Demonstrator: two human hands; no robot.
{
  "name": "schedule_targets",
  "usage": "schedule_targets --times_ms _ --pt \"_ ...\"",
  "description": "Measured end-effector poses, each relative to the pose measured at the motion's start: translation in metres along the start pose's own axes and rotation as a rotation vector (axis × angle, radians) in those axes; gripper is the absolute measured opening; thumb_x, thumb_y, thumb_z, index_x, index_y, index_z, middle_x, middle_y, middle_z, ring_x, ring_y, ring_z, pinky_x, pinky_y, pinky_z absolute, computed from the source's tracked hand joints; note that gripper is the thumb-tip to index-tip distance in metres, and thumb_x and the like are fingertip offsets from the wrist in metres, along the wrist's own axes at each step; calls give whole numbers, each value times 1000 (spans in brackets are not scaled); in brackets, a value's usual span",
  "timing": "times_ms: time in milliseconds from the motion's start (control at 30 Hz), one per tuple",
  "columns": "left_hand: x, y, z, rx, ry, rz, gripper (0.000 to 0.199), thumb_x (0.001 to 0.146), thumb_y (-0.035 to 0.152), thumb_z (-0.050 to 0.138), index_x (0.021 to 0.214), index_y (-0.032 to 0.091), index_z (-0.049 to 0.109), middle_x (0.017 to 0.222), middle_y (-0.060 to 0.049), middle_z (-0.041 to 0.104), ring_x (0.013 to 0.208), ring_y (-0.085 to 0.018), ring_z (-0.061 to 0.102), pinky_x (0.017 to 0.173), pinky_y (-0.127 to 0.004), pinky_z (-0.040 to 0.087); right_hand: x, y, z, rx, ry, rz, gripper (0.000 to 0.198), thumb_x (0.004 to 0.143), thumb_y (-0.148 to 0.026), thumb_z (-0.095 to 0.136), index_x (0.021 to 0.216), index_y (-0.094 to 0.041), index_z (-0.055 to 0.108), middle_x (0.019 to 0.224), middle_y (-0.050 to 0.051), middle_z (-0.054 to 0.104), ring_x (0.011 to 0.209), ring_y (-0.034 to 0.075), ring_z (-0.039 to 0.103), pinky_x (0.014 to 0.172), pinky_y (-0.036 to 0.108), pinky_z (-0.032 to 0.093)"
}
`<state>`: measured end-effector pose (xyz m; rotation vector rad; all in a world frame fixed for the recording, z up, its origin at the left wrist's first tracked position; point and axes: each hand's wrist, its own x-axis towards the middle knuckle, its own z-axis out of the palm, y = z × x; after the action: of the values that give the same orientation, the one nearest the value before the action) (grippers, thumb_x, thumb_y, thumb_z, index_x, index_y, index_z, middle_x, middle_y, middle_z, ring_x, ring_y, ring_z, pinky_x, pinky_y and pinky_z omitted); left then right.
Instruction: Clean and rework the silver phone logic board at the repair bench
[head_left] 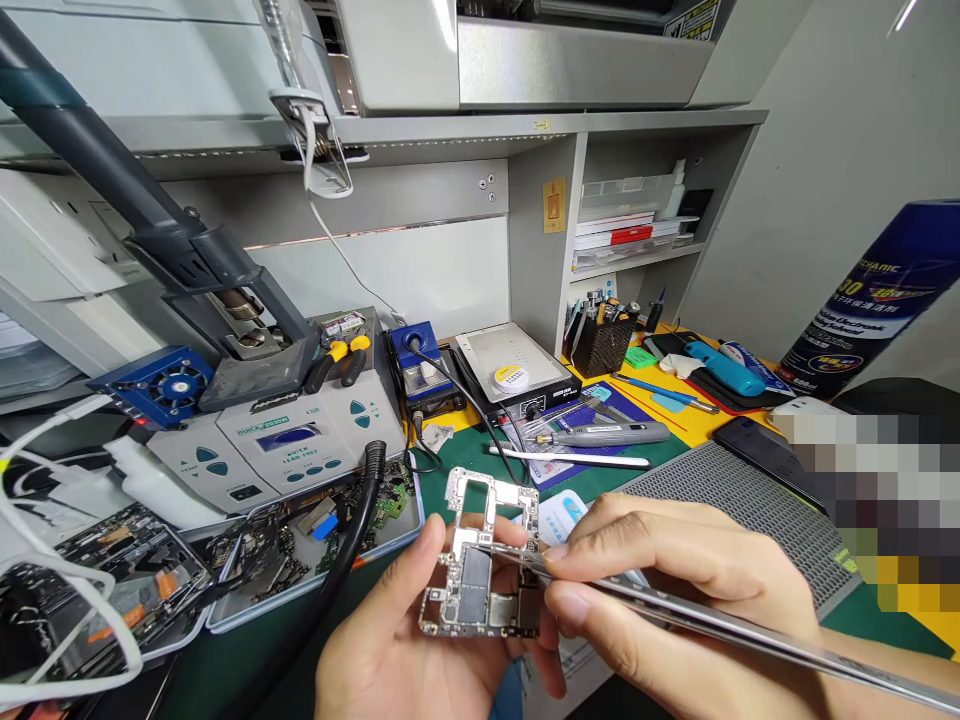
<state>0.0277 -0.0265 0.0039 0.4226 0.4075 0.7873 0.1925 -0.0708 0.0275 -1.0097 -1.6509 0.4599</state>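
Note:
A small phone circuit board (474, 588) with silver shields and cut-outs is held up in my left hand (405, 640), its thumb at the left edge and fingers behind and along the right side. My right hand (675, 570) pinches metal tweezers (697, 612) between thumb and fingers. The tweezers' tips rest at or just over the board's middle, near a small part below the upper cut-out. Whether the tips grip anything is too small to tell. Behind the board, a white and blue item (564, 512) is partly hidden.
A grey rework station (277, 450) stands at left, its black hose (364, 520) crossing in front of trays (409, 535) of circuit boards. A rotary tool (615, 434) and white brush (577, 457) lie behind my hands. A blue spray can (870, 300) stands at right beyond a grey mat (720, 500).

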Motion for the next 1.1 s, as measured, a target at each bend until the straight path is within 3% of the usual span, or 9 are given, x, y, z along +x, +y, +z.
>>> schedule_targets --times_ms 267,467,600,667,800,867,967,1033,1100 --pt "-1 1 -1 -13 18 -10 35 90 38 52 91 14 77 87 -12 72 71 -24 65 63 -35 51 -4 9 5 77 30 -30 16 81 -8 70 91 -21 73 66 0 75 58 13 70 58 20 58" --pt "-2 1 2 -17 49 -7 35 89 39 52 90 14 76 88 -12 71 78 -26 65 78 -44 52 -7 13 3 43 38 -19 14 81 -12 71 90 -22 74 71 2 76 61 15 71 60 22 58" --pt "0 0 3 3 35 -8 39 91 42 49 90 13 76 86 -13 70 79 -26 65 73 -40 51 -9 11 1 142 -2 57 12 87 -15 66 92 -24 72 68 -1 74 57 13 70 57 21 57" --pt "2 0 3 29 52 18 42 92 41 45 89 12 76 88 -15 70 75 -25 64 69 -39 50 -8 12 -2 136 61 78 14 89 -16 65 94 -27 72 66 -3 73 57 13 68 57 22 56" --pt "4 7 3 101 159 139 36 92 34 47 89 11 75 89 -16 70 76 -28 63 64 -41 50 4 26 -12 -67 379 39 6 89 -22 66 93 -26 68 68 -2 68 58 14 65 58 25 53" --pt "5 11 5 103 237 193 29 90 30 51 92 11 74 92 -17 70 79 -29 63 64 -41 51 15 41 -19 -158 462 51 5 92 -28 63 89 -23 64 66 -2 62 55 13 61 53 25 50" --pt "3 15 8 96 283 211 24 87 27 55 90 10 73 91 -18 70 75 -27 62 61 -41 51 32 66 -31 -278 439 57 14 97 -34 54 96 -21 59 66 -3 58 53 12 58 51 25 48" --pt "1 16 10 100 292 224 22 85 26 57 88 9 71 92 -19 70 74 -27 63 59 -40 51 39 79 -40 -541 332 7 17 100 -34 46 103 -20 55 73 -1 61 61 13 61 57 26 49" --pt "-1 16 10 111 281 253 21 85 26 58 89 9 69 93 -21 70 74 -28 63 59 -40 52 40 85 -49 -647 237 -22 18 100 -32 46 103 -18 56 82 4 64 69 15 62 63 27 49"
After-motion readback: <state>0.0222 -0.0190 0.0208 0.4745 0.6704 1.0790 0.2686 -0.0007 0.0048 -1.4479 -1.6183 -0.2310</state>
